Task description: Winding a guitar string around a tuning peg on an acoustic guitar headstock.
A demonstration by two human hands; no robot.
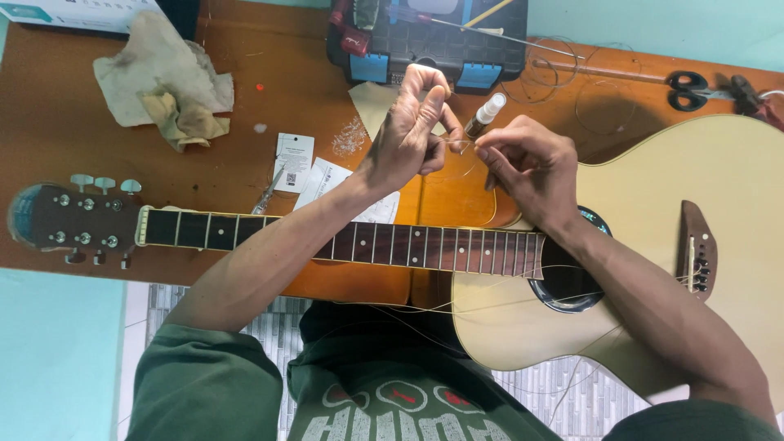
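Guitar string (459, 145) pinched between both hands above an acoustic guitar (637, 245)

Acoustic guitar lies across the brown table (269, 114), neck to the left; left hand (408, 131) and right hand (527, 163) each close fingertips on the thin string; black toolbox (433, 41), crumpled rag (163, 77), scissors (690, 88) behind.

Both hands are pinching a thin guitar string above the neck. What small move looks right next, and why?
Probably draw the string taut between the left hand and right hand. It loops loosely between the fingertips, and more slack string trails over the guitar body near the sound hole, so it could tangle.
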